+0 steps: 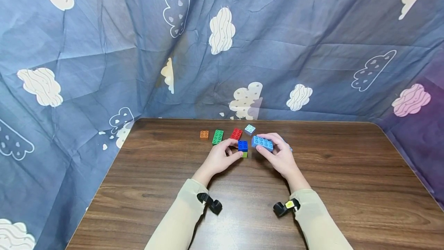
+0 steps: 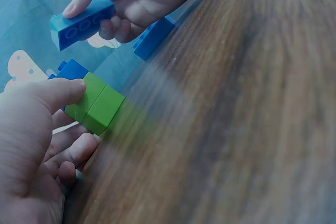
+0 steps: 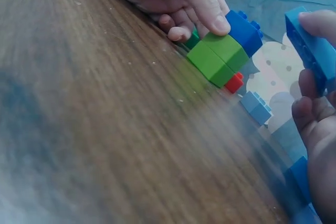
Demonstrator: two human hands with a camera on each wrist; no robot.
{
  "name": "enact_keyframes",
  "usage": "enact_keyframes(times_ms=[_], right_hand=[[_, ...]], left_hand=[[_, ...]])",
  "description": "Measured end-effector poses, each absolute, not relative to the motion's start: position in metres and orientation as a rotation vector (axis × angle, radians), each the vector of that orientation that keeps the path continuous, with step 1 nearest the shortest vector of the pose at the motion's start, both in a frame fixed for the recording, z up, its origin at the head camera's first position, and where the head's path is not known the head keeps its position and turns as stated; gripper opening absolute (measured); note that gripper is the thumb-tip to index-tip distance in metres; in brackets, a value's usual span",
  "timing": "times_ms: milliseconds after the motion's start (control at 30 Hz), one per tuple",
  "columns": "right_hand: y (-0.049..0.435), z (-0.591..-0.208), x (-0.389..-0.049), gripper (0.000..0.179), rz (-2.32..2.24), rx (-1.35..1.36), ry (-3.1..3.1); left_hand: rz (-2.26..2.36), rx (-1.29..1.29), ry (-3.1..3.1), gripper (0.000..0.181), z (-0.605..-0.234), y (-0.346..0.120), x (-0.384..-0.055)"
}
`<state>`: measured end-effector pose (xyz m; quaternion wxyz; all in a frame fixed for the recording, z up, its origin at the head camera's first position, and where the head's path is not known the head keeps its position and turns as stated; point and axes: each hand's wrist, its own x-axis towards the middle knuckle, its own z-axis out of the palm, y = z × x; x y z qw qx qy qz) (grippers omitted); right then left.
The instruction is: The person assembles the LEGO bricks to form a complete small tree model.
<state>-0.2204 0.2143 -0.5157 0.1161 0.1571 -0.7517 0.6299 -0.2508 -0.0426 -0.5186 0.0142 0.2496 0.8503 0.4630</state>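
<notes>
My left hand [image 1: 221, 157] pinches a small stack between thumb and fingers. A dark blue toy building brick [image 1: 243, 146] tops it, over two light green bricks [image 2: 107, 109], and its bottom appears to rest on the table. To the right, my right hand [image 1: 281, 158] holds a long light blue brick [image 1: 262, 143] by its sides, raised above the table and apart from the stack. Its hollow underside with round tubes shows in the left wrist view. Another blue brick [image 2: 154, 38] lies on the table behind the right hand, mostly hidden in the head view.
Behind the hands, an orange brick [image 1: 204, 134], a green brick [image 1: 217, 137], a red brick [image 1: 236, 134] and a pale blue brick [image 1: 249, 129] lie along the wooden table's [image 1: 340, 180] far side. A patterned blue cloth [image 1: 270, 49] hangs beyond its back edge.
</notes>
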Motion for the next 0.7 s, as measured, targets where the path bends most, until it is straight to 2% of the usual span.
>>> enact_keyframes(times_ms=[400, 700], right_hand=[[0.200, -0.515, -0.221, 0.045, 1.730, 0.378, -2.230], [0.196, -0.517, -0.223, 0.038, 1.707, 0.456, -2.228]], left_hand=[[1.478, 0.801, 2.602, 0.035, -0.519, -0.043, -0.251], [1.489, 0.848, 2.588, 0.036, -0.520, -0.043, -0.253]])
